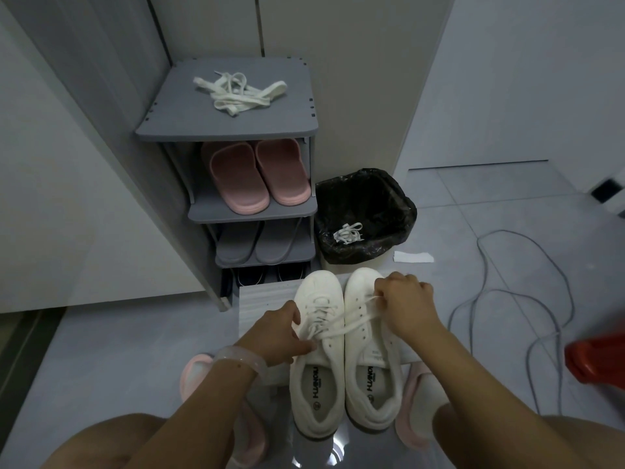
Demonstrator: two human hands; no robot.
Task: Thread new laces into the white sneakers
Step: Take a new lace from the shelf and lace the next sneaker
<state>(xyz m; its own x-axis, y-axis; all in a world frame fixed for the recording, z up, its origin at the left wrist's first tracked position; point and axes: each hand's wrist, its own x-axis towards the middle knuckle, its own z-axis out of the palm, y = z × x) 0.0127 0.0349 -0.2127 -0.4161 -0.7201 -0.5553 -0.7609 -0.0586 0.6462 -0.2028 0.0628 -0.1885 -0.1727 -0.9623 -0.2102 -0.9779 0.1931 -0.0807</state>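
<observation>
1. your right hand [404, 304] pinches the lace [351, 324] above the right sneaker [367, 353] on the floor; pull it evenly.
2. your left hand [282, 333] grips the other end by the left sneaker [316, 363]; keep it flat.

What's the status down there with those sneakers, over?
Left hand and right hand each pinching an end of the flat white lace. Lace partly threaded through right white leather sneaker; left white leather sneaker laced. Nothing in the way.
</observation>
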